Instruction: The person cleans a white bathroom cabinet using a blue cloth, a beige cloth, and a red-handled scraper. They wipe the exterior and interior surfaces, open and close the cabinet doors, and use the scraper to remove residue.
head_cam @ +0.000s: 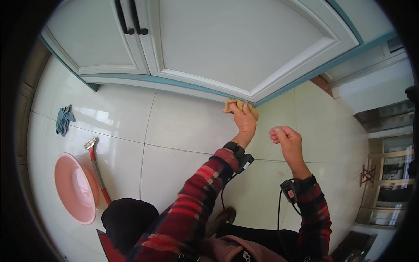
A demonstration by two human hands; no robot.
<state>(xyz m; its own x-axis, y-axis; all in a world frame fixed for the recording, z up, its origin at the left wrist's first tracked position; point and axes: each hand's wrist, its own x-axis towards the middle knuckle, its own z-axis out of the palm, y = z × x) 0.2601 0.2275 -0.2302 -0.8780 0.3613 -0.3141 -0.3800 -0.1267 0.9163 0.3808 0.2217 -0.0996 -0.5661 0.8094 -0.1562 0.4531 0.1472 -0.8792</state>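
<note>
My left hand (245, 121) grips a tan cloth (252, 113) and presses it against the lower front corner of a white cabinet with blue-green trim (209, 91). Part of the cloth is hidden under the fingers. To the right, my right hand (288, 139) hangs in the air over the floor tiles, its fingers curled in loosely with nothing seen in them. Straps with small black devices and cables sit on both wrists. Above the cloth rises a white panelled cabinet door (242, 42).
On the tiled floor (183, 121) at left lie a crumpled blue-grey cloth (64, 120) and a long-handled scraper (95, 163) with a red and grey handle. A pink plastic basin (77, 190) stands beside the scraper. Black door handles (134, 19) project from the cabinet. Glass-fronted cupboards (394, 177) line the far right.
</note>
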